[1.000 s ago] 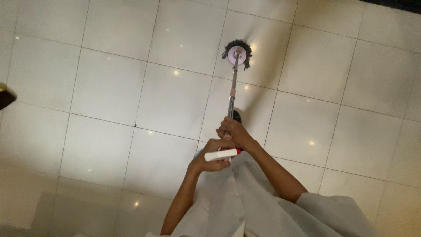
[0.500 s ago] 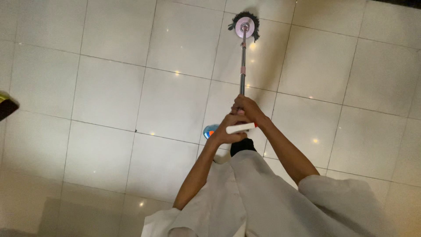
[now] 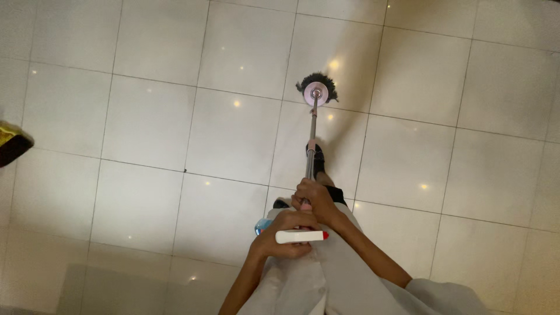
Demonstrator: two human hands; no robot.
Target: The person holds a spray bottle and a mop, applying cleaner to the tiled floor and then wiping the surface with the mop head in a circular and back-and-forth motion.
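Head view: both hands are closed around the mop handle. The right hand grips the metal shaft higher up; the left hand grips the lower end and also holds a white tube with a red cap, lying crosswise. The shaft runs up to the mop head, a round pink disc ringed with dark strands, resting on the white tiled floor. A dark-socked foot sits beside the shaft. A dark object lies at the left edge.
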